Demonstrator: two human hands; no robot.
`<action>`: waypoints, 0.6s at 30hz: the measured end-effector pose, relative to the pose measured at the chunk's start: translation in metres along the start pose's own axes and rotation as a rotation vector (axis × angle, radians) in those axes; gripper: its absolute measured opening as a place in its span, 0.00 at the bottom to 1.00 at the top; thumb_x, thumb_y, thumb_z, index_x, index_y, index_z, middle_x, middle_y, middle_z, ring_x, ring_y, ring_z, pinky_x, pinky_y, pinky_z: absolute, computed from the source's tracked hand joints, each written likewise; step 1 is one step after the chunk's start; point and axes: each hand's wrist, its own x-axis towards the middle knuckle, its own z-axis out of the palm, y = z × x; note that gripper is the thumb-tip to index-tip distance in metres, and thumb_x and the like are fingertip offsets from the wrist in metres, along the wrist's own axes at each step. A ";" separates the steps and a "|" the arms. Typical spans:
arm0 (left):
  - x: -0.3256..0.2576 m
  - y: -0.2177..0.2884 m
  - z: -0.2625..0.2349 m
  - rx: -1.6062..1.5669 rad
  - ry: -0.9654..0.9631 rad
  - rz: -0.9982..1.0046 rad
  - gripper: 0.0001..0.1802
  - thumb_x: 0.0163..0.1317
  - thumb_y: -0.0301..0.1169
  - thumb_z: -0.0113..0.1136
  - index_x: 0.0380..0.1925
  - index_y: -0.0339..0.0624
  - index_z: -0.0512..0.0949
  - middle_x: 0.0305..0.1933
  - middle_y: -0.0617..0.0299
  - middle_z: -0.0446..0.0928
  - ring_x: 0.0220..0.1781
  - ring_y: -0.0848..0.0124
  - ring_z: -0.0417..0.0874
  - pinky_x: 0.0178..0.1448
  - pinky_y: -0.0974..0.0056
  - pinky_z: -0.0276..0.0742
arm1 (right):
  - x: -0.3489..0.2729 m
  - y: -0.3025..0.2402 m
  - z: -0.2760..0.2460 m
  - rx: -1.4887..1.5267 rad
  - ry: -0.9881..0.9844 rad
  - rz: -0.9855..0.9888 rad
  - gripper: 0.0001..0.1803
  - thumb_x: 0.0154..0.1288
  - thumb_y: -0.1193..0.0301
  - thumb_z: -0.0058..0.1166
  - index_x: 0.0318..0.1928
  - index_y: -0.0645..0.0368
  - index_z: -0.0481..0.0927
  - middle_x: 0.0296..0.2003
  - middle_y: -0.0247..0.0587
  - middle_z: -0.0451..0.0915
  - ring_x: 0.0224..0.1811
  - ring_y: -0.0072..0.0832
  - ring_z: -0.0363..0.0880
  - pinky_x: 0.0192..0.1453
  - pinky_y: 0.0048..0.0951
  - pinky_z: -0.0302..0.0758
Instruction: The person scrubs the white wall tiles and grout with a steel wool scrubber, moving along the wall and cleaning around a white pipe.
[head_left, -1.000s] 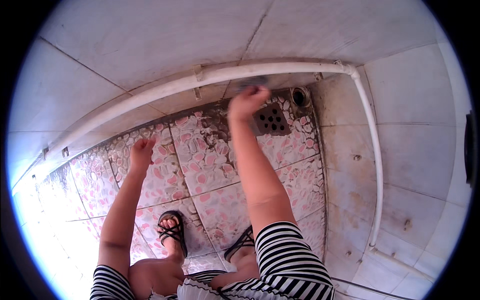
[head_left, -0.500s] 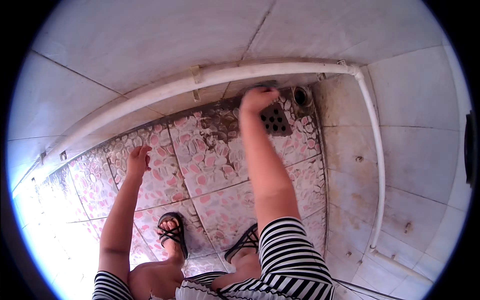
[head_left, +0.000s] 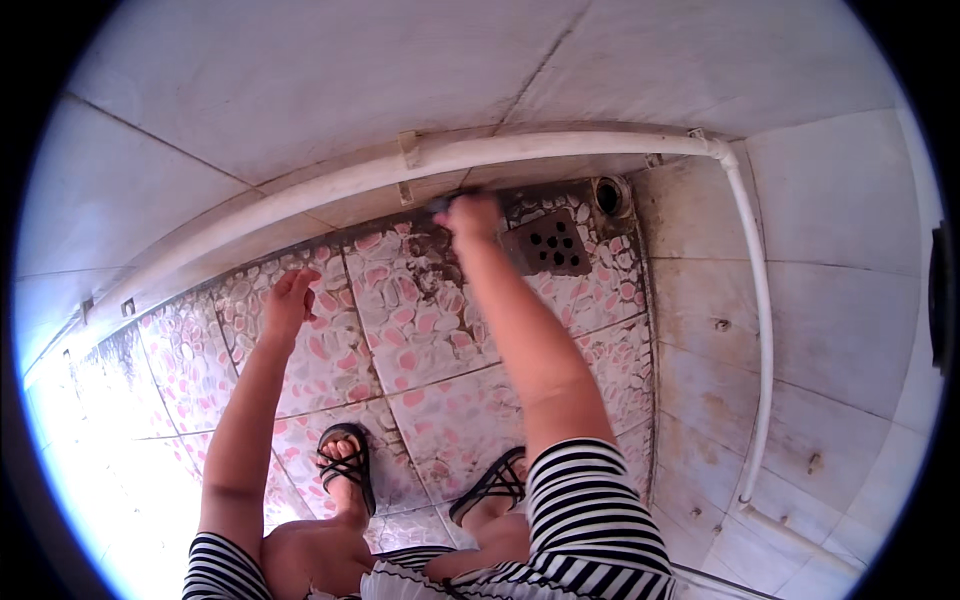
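My right hand [head_left: 474, 222] reaches to the foot of the far wall, its fingers closed round a small dark object [head_left: 442, 203]. Motion blurs it and the hand covers most of it, so its kind cannot be told. It sits at the dirt-stained floor edge, left of a dark square drain cover [head_left: 547, 243] with several round holes. My left hand [head_left: 290, 298] hovers over the pebble-patterned floor tiles [head_left: 425, 330], its fingers loosely bent and apart, holding nothing.
A white pipe [head_left: 560, 146] runs low along the far wall, then bends down the right wall [head_left: 830, 200]. Right of the drain cover, a round pipe opening [head_left: 608, 195] is set in the corner. My feet in black strappy sandals [head_left: 345, 470] stand on the tiles.
My right hand has swept left along the wall's foot with the dark object, uncovering more of the drain cover. My left hand has shifted slightly right.
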 end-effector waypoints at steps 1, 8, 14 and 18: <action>0.001 -0.003 0.003 -0.018 -0.011 -0.002 0.16 0.65 0.41 0.47 0.35 0.41 0.77 0.13 0.70 0.64 0.13 0.82 0.62 0.19 0.73 0.65 | 0.024 -0.021 -0.034 0.136 -0.090 -0.118 0.21 0.50 0.84 0.43 0.48 0.72 0.63 0.42 0.59 0.72 0.30 0.46 0.79 0.23 0.36 0.82; 0.005 -0.010 0.018 -0.050 -0.035 -0.070 0.15 0.65 0.40 0.46 0.35 0.41 0.76 0.15 0.70 0.62 0.14 0.82 0.62 0.20 0.74 0.65 | 0.029 -0.057 -0.072 0.132 -0.018 -0.111 0.27 0.51 0.86 0.40 0.56 0.70 0.57 0.47 0.60 0.71 0.29 0.43 0.79 0.23 0.33 0.82; 0.004 -0.003 0.021 -0.057 -0.056 -0.014 0.14 0.65 0.40 0.46 0.35 0.42 0.76 0.15 0.71 0.63 0.14 0.82 0.62 0.20 0.74 0.65 | -0.039 -0.029 -0.010 -0.054 -0.238 -0.162 0.15 0.49 0.83 0.43 0.40 0.73 0.65 0.32 0.58 0.74 0.23 0.41 0.79 0.17 0.34 0.79; -0.003 -0.010 0.002 -0.071 -0.031 -0.042 0.14 0.65 0.40 0.47 0.36 0.42 0.76 0.15 0.71 0.63 0.14 0.82 0.62 0.21 0.74 0.65 | 0.065 -0.058 -0.083 0.058 0.338 -0.144 0.20 0.51 0.80 0.54 0.46 0.71 0.67 0.40 0.63 0.75 0.35 0.46 0.80 0.35 0.42 0.80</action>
